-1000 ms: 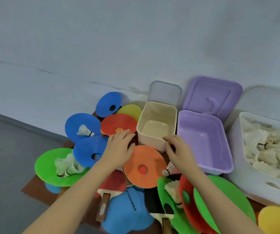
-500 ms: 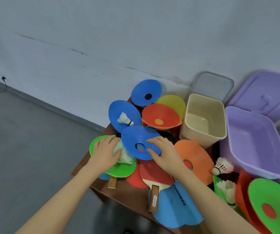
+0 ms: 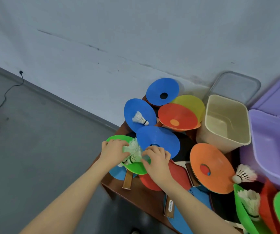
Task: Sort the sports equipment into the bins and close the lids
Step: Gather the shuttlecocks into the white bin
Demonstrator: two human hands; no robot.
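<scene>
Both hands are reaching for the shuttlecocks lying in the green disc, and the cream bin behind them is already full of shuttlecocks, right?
Not quite. The head view shows the cream bin empty. The rest holds: the left hand and right hand are both at the shuttlecocks lying in the green disc.

Plain indoor storage corner, bare pale wall [image 3: 135, 31] with scuff marks, grey floor [image 3: 34, 149], a black cable [image 3: 5, 93] along it, small wooden surface [image 3: 135, 193] crowded with sports gear, plastic bins [image 3: 227, 122] beside
</scene>
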